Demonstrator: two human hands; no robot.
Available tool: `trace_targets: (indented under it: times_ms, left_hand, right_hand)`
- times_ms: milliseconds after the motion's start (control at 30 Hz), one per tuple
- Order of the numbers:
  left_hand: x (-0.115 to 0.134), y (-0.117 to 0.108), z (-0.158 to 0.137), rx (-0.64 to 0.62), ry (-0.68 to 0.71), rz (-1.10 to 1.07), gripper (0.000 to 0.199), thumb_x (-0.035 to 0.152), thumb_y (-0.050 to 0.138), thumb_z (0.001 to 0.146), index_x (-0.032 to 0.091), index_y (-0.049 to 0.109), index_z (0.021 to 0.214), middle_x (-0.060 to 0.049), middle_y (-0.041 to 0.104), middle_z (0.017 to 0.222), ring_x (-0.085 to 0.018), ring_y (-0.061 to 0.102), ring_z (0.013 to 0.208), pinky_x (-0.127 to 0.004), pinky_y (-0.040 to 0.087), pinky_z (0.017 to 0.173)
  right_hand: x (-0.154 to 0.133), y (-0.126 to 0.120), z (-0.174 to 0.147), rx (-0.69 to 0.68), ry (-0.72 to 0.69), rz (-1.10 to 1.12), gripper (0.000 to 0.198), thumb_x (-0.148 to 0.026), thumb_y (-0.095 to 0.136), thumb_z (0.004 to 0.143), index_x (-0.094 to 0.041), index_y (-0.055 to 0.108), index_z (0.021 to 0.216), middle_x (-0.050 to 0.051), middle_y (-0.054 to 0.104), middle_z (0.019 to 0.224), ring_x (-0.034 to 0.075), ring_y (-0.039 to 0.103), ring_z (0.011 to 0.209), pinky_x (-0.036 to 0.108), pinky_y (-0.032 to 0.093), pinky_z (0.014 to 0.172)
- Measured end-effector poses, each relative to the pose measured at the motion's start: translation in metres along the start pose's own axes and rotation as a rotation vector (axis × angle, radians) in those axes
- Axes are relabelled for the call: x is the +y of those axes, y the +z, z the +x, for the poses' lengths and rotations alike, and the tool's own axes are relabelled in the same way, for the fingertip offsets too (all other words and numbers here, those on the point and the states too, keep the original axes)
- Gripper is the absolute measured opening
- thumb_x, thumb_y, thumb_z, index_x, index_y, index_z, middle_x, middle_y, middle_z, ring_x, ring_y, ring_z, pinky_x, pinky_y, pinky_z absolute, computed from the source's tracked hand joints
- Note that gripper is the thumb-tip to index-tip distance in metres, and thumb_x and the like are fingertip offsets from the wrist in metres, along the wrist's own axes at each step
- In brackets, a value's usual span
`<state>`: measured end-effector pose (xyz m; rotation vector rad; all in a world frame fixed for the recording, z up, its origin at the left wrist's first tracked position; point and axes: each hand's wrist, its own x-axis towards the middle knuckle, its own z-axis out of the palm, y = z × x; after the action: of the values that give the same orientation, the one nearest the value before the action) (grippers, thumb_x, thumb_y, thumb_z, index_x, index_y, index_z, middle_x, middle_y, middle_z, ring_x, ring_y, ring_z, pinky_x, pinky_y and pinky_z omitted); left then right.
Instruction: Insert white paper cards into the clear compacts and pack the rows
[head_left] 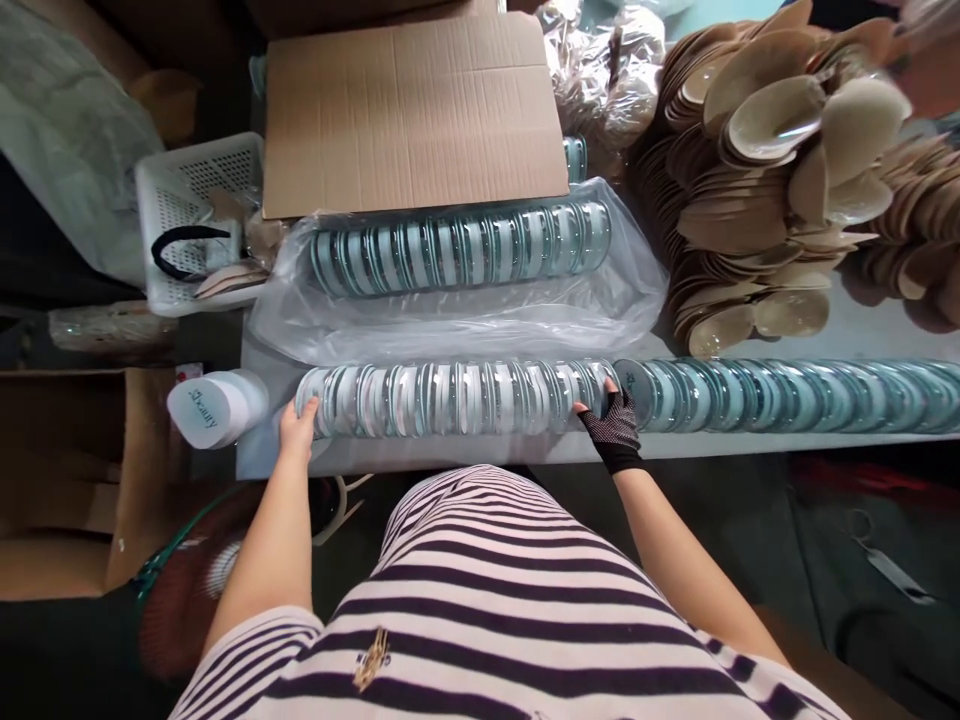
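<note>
A long row of clear, teal-tinted round pieces (457,400), stacked on their sides, lies along the table's near edge. My bare left hand (298,428) grips the row's left end, thumb on top. At its right end my right hand (611,425), in a black fingerless glove, presses inward with the thumb and fingers around the last pieces. A second row (795,395) of the same pieces continues to the right, close beside my right hand. Behind, another such row (457,245) rests on a clear plastic bag (450,335).
A cardboard sheet (412,110) covers the back middle. Stacks of beige oval pieces (750,200) stand at the back right. On the left are a white basket (199,170), white round items printed "beauty" (214,410) and an open cardboard box (142,470) below the table level.
</note>
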<state>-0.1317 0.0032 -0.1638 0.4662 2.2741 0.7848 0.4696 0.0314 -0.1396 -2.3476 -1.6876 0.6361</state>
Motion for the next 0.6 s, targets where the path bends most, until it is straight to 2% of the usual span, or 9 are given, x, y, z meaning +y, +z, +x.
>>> trace_targets:
  times_ms: [67,133,233,333,400,500,600]
  left_hand:
    - [0.003,0.001,-0.004,0.011,0.017,0.01,0.05,0.045,0.071,0.077,0.014,0.065,0.116,-0.013,0.071,0.113,-0.026,0.066,0.111,-0.044,0.048,0.106]
    - [0.006,0.002,-0.007,0.021,0.022,0.006,0.047,0.042,0.071,0.078,0.013,0.065,0.115,-0.013,0.071,0.113,-0.026,0.066,0.111,-0.043,0.049,0.105]
    - [0.011,0.002,-0.01,0.016,0.021,-0.014,0.047,0.042,0.072,0.079,0.013,0.065,0.115,-0.015,0.071,0.114,-0.028,0.066,0.111,-0.045,0.049,0.104]
    - [0.014,0.002,-0.01,0.004,0.026,-0.019,0.044,0.042,0.073,0.079,0.013,0.066,0.112,-0.015,0.071,0.115,-0.028,0.067,0.111,-0.045,0.05,0.104]
    - [0.015,0.002,-0.01,0.001,0.025,-0.019,0.043,0.04,0.073,0.079,0.013,0.067,0.111,-0.016,0.071,0.115,-0.028,0.067,0.111,-0.044,0.05,0.104]
    - [0.014,0.002,-0.01,-0.016,0.018,-0.03,0.042,0.038,0.073,0.08,0.012,0.067,0.113,-0.016,0.072,0.115,-0.028,0.067,0.11,-0.044,0.05,0.103]
    - [0.011,0.001,-0.008,-0.038,0.01,-0.048,0.044,0.036,0.071,0.081,0.012,0.065,0.118,-0.015,0.071,0.116,-0.027,0.066,0.112,-0.043,0.049,0.105]
  right_hand:
    - [-0.009,-0.006,-0.001,0.012,-0.021,-0.072,0.083,-0.07,0.056,0.08,-0.014,0.048,0.141,0.026,0.043,0.146,0.04,0.042,0.135,0.06,0.038,0.106]
    - [-0.031,-0.011,-0.003,0.027,-0.108,-0.194,0.08,-0.066,0.056,0.083,-0.013,0.048,0.142,0.027,0.035,0.152,0.045,0.033,0.14,0.068,0.029,0.108]
    - [-0.077,-0.009,-0.008,-0.013,-0.357,-0.308,0.072,-0.062,0.058,0.085,-0.019,0.05,0.143,0.021,0.031,0.159,0.046,0.023,0.145,0.073,0.016,0.111]
    - [-0.115,0.011,-0.013,-0.15,-0.569,-0.297,0.064,-0.059,0.059,0.086,-0.026,0.055,0.14,0.014,0.039,0.157,0.043,0.023,0.146,0.069,0.013,0.114]
    - [-0.124,0.028,-0.015,-0.24,-0.631,-0.292,0.06,-0.055,0.059,0.087,-0.024,0.056,0.138,0.013,0.045,0.153,0.042,0.028,0.143,0.068,0.013,0.115]
    - [-0.124,0.044,-0.015,-0.294,-0.647,-0.306,0.06,-0.053,0.056,0.089,-0.021,0.055,0.139,0.015,0.049,0.15,0.04,0.035,0.138,0.067,0.013,0.116]
    - [-0.12,0.041,-0.011,-0.287,-0.665,-0.311,0.059,-0.054,0.055,0.089,-0.021,0.055,0.138,0.015,0.049,0.15,0.04,0.037,0.137,0.067,0.014,0.115]
